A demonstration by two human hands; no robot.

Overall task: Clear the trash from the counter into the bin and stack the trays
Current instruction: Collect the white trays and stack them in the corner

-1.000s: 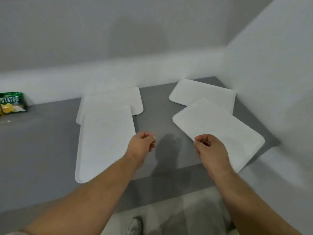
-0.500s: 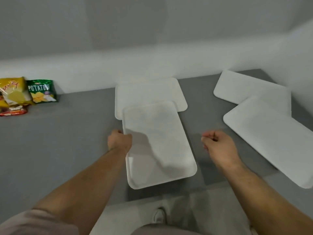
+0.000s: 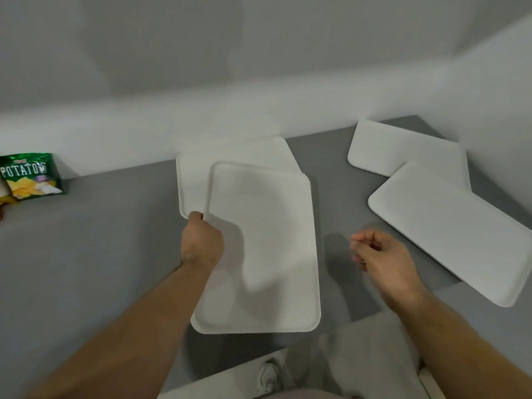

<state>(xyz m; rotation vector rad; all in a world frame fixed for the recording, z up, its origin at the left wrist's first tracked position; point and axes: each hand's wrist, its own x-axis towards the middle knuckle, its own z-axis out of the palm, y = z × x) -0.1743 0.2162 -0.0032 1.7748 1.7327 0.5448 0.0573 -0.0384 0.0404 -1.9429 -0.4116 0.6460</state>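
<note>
green chip bag (image 3: pixel 30 175) at the counter's far left, white capitals "POTATO" across its front, smaller print beside the word too blurred to read, no other text legible

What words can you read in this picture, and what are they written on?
"POTATO": big white letters on the green chip bag.
Small print beside that word on the bag: too blurred to read.
Packets at the left edge: cut off, nothing readable.
White tray held by the left hand: no writing.
Other trays: no writing.
</note>
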